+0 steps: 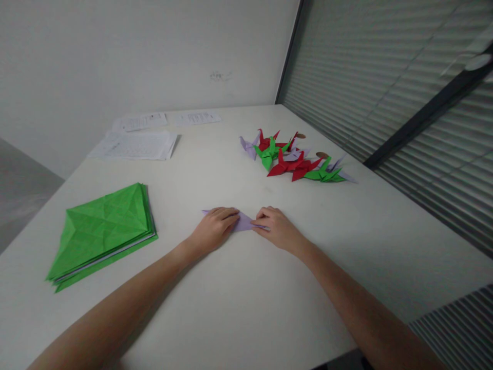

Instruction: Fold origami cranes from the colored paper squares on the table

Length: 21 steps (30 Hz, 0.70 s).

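Observation:
A folded lavender piece of origami paper [242, 223] lies flat on the white table, with its left tip sticking out beyond my left hand [217, 224]. My left hand's fingers are together, curved over the paper and holding it down; part of the paper is hidden beneath them. At the paper's right end, my right hand [276, 226] pinches the corner between thumb and fingers. Between the two hands a smooth stretch of the paper shows.
A stack of creased green paper sheets [108, 218] lies to the left. Folded red, green and lavender paper cranes [292, 162] are grouped at the back right. Printed papers [134, 145] lie at the back left. Window blinds [370, 77] border the table's right side.

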### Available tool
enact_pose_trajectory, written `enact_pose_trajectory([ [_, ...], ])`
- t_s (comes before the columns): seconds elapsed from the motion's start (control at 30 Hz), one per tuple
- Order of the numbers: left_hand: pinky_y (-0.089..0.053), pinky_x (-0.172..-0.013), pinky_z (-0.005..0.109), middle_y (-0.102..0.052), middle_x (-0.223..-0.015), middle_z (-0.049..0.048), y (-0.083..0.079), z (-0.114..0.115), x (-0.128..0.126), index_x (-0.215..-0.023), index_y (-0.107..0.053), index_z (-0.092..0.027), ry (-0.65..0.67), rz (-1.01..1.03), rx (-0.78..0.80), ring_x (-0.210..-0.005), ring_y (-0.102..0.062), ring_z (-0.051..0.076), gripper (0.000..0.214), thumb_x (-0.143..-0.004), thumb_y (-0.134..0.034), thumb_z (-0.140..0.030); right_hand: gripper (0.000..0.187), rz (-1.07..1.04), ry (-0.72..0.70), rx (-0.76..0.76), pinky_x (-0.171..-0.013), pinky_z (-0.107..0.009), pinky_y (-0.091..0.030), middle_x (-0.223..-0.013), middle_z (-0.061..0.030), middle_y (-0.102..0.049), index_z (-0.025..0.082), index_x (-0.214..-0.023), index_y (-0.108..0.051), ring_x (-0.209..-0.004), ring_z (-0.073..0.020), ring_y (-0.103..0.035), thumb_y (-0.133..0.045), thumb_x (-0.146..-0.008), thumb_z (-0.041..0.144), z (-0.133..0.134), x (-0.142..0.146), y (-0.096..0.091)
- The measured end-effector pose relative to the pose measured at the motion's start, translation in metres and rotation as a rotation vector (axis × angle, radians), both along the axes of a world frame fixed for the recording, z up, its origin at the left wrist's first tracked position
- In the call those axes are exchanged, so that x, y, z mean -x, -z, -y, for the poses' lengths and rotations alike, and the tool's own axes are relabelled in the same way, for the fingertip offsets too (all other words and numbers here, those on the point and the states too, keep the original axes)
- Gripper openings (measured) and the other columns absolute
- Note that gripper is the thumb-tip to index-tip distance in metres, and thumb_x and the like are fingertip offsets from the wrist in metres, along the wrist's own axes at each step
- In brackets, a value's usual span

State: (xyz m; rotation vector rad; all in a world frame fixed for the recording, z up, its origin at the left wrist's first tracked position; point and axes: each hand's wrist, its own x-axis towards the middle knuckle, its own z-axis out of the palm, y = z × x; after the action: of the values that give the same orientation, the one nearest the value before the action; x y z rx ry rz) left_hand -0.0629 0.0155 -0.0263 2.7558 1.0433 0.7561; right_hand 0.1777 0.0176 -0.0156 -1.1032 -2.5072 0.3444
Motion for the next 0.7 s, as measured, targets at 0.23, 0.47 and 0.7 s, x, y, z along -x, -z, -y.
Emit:
enact_pose_trajectory([
  [0.23, -0.052, -0.090, 0.043, -0.069, -0.115, 0.0112, 0.006, -0.006, 0.002, -0.109, -0.070, -0.019, -0.015, 0.081, 0.056, -0.104, -0.065, 0.023, 0.024, -0.097, -0.049, -0.023, 0.010, -0.077, 0.112, 0.140, -0.076, -0.033, -0.047, -0.086, -0.0054, -0.070, 0.022, -0.089, -0.077, -0.080, -0.0181, -0.063, -0.067, -0.085, 0.021, -0.004, -0.002, 0.000],
  [0.47, -0.045, -0.099, 0.041, -0.065, -0.122, 0.0106, -0.002, -0.001, 0.001, -0.118, -0.065, -0.018, 0.029, 0.029, 0.074, -0.114, -0.058, 0.022, 0.028, -0.097, -0.049, -0.025, 0.010, -0.163, 0.158, 0.218, -0.074, -0.030, -0.049, -0.082, -0.0057, -0.069, 0.019, -0.088, -0.076, -0.078, -0.0181, -0.064, -0.069, -0.082, 0.016, -0.007, -0.004, 0.007],
  [0.7, -0.041, -0.092, 0.042, -0.062, -0.120, 0.0089, -0.009, 0.006, 0.001, -0.126, -0.062, -0.029, -0.059, -0.110, 0.051, -0.109, -0.055, 0.024, 0.033, -0.098, -0.046, -0.025, 0.016, -0.207, 0.194, 0.293, -0.071, -0.028, -0.050, -0.083, -0.0041, -0.068, 0.019, -0.093, -0.074, -0.074, -0.0161, -0.064, -0.068, -0.079, 0.015, -0.007, -0.010, -0.002],
])
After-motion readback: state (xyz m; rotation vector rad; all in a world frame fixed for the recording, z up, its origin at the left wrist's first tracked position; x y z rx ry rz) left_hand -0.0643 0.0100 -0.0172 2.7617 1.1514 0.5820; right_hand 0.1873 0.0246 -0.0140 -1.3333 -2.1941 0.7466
